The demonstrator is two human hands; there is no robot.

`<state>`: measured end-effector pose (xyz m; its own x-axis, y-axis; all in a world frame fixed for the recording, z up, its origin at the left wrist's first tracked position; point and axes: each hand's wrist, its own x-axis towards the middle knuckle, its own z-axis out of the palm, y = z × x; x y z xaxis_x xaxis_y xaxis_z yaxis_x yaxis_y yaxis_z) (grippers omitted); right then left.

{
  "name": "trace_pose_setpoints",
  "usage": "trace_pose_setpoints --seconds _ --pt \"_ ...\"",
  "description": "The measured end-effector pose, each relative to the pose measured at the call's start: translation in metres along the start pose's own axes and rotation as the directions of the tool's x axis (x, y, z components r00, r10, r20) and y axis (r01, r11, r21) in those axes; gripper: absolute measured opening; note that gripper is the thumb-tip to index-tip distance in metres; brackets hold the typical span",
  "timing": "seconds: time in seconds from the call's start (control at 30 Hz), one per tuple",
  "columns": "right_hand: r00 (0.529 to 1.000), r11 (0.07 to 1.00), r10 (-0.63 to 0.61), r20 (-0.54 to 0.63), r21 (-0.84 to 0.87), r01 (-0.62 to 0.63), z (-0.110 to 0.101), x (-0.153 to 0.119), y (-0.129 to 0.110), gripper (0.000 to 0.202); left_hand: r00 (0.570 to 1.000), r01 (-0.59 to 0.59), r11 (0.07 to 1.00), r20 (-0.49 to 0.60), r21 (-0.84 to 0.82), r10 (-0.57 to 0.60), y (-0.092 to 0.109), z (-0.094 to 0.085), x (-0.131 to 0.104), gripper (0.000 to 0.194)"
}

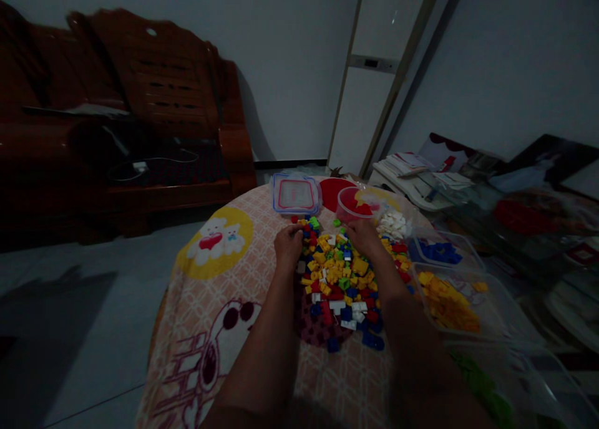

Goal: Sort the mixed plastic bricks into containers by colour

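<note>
Right forearm (397, 292) is hiding part of the block pile (337, 270). Bottom edge is cutting off the green-block box (524, 379); left edge is clipping the bench (159, 73). Dimness is obscuring what left fingers (294, 229) and right fingers (354, 227) are gripping, if anything.

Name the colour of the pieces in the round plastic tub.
Red: the pieces in the tub show best in the head view.

Between the left hand (287, 247) and right hand (364, 237), the blocks (334, 270) are yellow, red, blue, white and green. Left of the left hand, the pinkish, white-latticed cloth (262, 248) bears a yellow circle (227, 260) with white bears (215, 226) and a red heart (210, 241). Right of the right hand: blue pieces (440, 252), orange-yellow pieces (449, 301).
</note>
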<state>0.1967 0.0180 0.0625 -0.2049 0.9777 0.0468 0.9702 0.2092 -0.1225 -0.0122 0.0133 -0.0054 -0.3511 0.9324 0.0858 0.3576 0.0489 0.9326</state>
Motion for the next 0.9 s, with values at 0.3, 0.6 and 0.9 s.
trace_pose_setpoints --seconds 0.3,0.6,0.9 --pt "0.971 0.985 -0.058 0.230 -0.143 0.093 0.001 0.021 -0.029 0.036 1.000 0.000 1.000 0.011 0.001 0.000 -0.001 0.000 0.002 0.033" --pt "0.972 0.970 0.194 -0.132 -0.122 -0.210 -0.039 0.013 -0.019 0.034 1.000 -0.002 1.000 0.012 -0.007 0.002 -0.001 0.001 0.001 0.033" --pt "0.985 0.964 0.171 -0.018 -0.205 -0.171 -0.030 0.003 0.005 0.033 1.000 -0.004 1.000 0.005 -0.006 0.004 0.000 0.000 0.003 0.032"
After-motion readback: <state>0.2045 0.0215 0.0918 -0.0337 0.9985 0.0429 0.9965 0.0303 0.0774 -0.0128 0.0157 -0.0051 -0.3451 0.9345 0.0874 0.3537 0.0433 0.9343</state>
